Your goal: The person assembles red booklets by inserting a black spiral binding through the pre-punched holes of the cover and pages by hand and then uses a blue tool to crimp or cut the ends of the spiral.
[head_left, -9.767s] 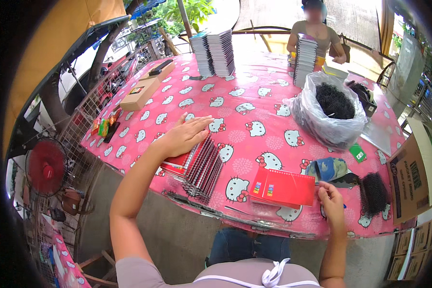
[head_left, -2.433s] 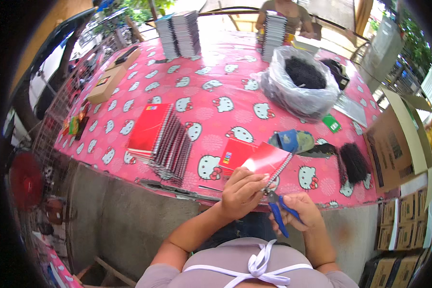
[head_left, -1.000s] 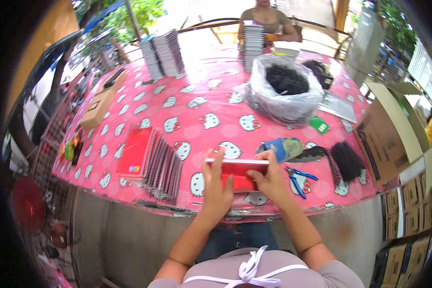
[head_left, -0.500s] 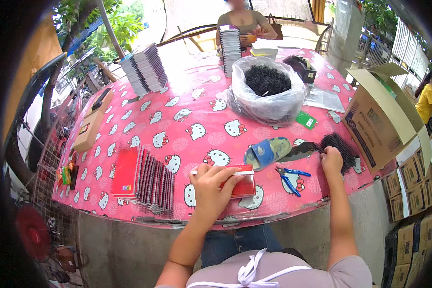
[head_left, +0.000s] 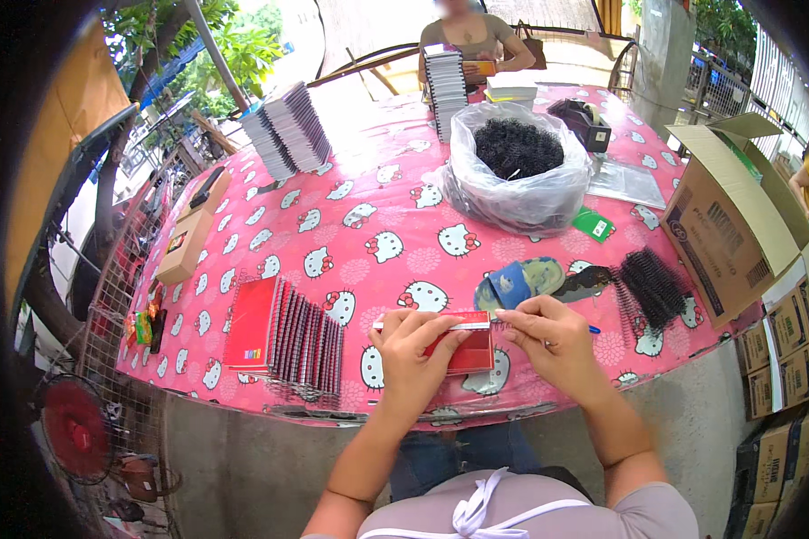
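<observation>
The notebook (head_left: pixel 467 354) is red, the tablecloth (head_left: pixel 354 270) pink with white cat faces, the coils (head_left: pixel 653 287) black, the carton (head_left: pixel 715 235) brown

Bright daylight from the open far side; glare washes out far end of surface (head_left: pixel 377 126). Floor (head_left: pixel 234 449) dimmer. Strong fisheye bend, black corners, centre reasonably sharp.

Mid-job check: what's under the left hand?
A red booklet on the patterned tablecloth; its right part shows past the thumb. The left hand covers its left part, so I can't tell what lies there or whether anything sits beneath the booklet.
</observation>
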Motion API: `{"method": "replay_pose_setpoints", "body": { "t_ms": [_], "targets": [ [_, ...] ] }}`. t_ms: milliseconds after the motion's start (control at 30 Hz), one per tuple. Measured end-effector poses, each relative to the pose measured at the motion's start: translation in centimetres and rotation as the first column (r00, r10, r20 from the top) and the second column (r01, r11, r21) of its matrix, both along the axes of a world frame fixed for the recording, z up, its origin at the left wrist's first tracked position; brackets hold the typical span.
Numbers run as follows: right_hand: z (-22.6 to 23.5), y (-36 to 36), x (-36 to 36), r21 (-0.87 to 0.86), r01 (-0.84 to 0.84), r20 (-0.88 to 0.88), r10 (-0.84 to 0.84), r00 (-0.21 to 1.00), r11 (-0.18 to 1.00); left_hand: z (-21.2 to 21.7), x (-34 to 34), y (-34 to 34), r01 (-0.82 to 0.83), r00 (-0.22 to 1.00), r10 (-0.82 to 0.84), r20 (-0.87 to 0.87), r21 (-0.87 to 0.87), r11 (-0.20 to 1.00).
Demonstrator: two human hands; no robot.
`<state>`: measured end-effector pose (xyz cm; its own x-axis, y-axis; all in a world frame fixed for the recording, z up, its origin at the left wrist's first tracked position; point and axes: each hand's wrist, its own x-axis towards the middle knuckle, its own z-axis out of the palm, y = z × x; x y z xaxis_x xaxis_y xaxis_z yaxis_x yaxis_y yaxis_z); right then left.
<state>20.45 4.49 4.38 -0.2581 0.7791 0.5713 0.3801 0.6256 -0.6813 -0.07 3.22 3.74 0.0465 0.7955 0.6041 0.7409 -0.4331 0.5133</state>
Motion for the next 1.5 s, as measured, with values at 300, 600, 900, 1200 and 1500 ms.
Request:
{"method": "replay_pose_setpoints", "body": {
  "t_ms": [300, 600, 900, 1200, 1500],
  "targets": [
    [0.6, 1.6, -1.3, 0.038, -0.026, 0.044, 0.024, 0.999, 0.999, 0.2, -0.1, -0.2, 0.023, 1.000, -0.023, 0.015, 0.014, 1.000],
    [1.2, 2.2, -0.2, -0.067, -0.130, 0.091, 0.136, 0.987, 0.989, 0.0, 0.3, -0.1, 0.013, 0.999, -0.014, 0.030, 0.032, 0.999],
    [1.3, 1.1, -3.1, 0.052, -0.014, 0.275, -0.001, 0.961, 0.999, -1.1, -1.0, -0.3, -0.032, 0.999, 0.032, 0.008, 0.035, 0.999],
    [1.5, 0.9, -2.0, 0.079, -0.054, 0.465, 0.011, 0.885, 0.995, -3.4, 1.3, 0.6, -0.032, 0.998, 0.031, 0.045, 0.009, 0.999],
    [2.0, 0.6, -4.2, 0.276, -0.070, 0.392, -0.046, 0.919, 0.958, -4.2, 0.1, 0.7, -0.033, 0.998, 0.029, 0.047, 0.095, 0.995]
  ]
}}
